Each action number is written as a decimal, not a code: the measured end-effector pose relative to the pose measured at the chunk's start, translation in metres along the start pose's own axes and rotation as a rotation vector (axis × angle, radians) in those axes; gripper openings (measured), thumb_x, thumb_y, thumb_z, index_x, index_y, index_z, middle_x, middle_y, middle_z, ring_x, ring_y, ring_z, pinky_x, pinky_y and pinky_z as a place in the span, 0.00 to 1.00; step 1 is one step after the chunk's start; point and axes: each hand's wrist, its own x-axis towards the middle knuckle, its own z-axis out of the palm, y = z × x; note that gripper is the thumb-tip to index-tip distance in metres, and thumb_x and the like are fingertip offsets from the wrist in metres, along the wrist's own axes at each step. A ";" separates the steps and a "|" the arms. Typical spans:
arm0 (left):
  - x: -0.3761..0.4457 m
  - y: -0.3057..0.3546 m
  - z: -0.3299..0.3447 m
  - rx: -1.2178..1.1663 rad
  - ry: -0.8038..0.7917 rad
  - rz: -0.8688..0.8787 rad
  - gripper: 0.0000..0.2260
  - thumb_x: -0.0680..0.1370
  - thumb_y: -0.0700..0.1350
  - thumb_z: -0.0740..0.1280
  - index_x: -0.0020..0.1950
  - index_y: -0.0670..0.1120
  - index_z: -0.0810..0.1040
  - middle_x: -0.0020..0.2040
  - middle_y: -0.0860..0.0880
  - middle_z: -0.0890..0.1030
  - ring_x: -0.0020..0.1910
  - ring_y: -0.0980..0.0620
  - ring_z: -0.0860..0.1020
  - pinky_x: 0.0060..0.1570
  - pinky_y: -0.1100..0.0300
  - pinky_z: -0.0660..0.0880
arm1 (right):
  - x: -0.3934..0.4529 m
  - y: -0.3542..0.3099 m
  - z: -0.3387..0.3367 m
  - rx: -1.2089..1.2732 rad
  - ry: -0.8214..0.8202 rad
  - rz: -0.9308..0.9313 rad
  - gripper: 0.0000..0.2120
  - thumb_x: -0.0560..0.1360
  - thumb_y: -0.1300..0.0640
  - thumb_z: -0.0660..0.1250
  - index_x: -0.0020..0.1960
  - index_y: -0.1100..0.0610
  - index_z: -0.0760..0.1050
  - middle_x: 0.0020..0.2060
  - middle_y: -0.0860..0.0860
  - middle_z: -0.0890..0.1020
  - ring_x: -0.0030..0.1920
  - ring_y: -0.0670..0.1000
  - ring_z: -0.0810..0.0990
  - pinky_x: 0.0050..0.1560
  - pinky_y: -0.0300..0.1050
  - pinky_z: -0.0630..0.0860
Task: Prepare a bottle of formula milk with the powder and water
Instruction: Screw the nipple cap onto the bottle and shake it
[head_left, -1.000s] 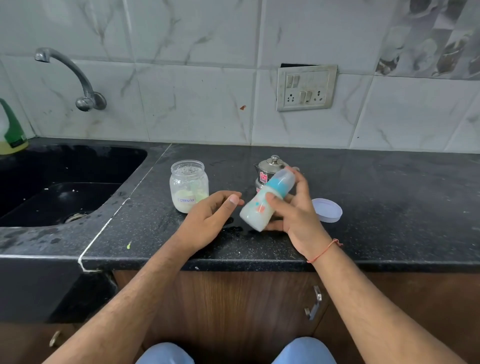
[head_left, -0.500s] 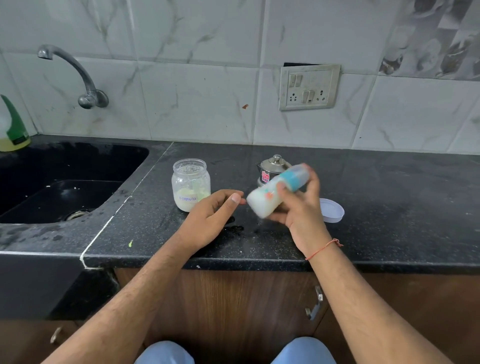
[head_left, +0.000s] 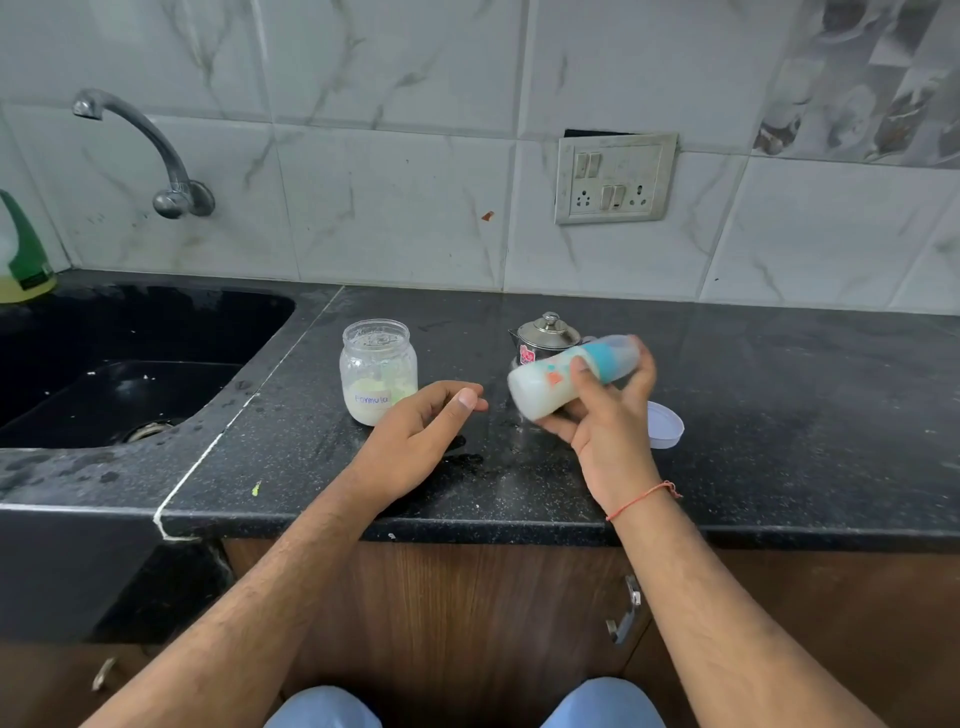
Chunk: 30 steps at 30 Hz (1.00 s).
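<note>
My right hand (head_left: 605, 431) grips a baby bottle (head_left: 550, 387) with a teal collar and clear cap, held tilted almost sideways above the black counter (head_left: 805, 415); white milk fills its lower end and it looks blurred. My left hand (head_left: 421, 441) rests on the counter, fingers loosely apart, holding nothing, just left of the bottle. An open glass jar (head_left: 378, 370) labelled as formula, with pale powder at the bottom, stands behind my left hand. A small steel kettle (head_left: 543, 338) stands behind the bottle, partly hidden by it.
A white lid (head_left: 666, 425) lies on the counter right of my right hand. A black sink (head_left: 119, 374) with a wall tap (head_left: 156, 156) lies to the left, a green-topped bottle (head_left: 23, 254) at its far corner. Wet patches (head_left: 467, 460) mark the counter between my hands.
The bottle in my right hand has swung from steeply tilted to nearly sideways and risen slightly, blurred by motion. My left hand has stayed on the counter.
</note>
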 end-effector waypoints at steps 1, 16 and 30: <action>0.000 0.000 0.000 -0.001 0.003 -0.002 0.21 0.79 0.71 0.60 0.62 0.63 0.84 0.67 0.62 0.85 0.70 0.64 0.79 0.75 0.48 0.76 | 0.001 -0.001 0.000 0.016 0.000 0.017 0.29 0.82 0.62 0.70 0.75 0.43 0.62 0.68 0.56 0.79 0.64 0.64 0.84 0.47 0.69 0.84; 0.000 -0.002 -0.001 0.007 0.001 0.005 0.15 0.84 0.66 0.62 0.63 0.64 0.84 0.67 0.61 0.85 0.70 0.65 0.79 0.75 0.50 0.75 | 0.000 -0.002 0.001 -0.039 -0.055 0.024 0.29 0.81 0.63 0.70 0.74 0.41 0.64 0.67 0.54 0.80 0.63 0.62 0.84 0.46 0.70 0.84; 0.000 -0.002 -0.001 0.015 -0.002 -0.006 0.12 0.89 0.58 0.62 0.64 0.60 0.84 0.67 0.61 0.85 0.69 0.64 0.80 0.73 0.53 0.76 | -0.001 0.000 0.003 -0.102 -0.126 0.032 0.30 0.81 0.63 0.71 0.74 0.41 0.64 0.66 0.58 0.80 0.60 0.62 0.85 0.45 0.67 0.84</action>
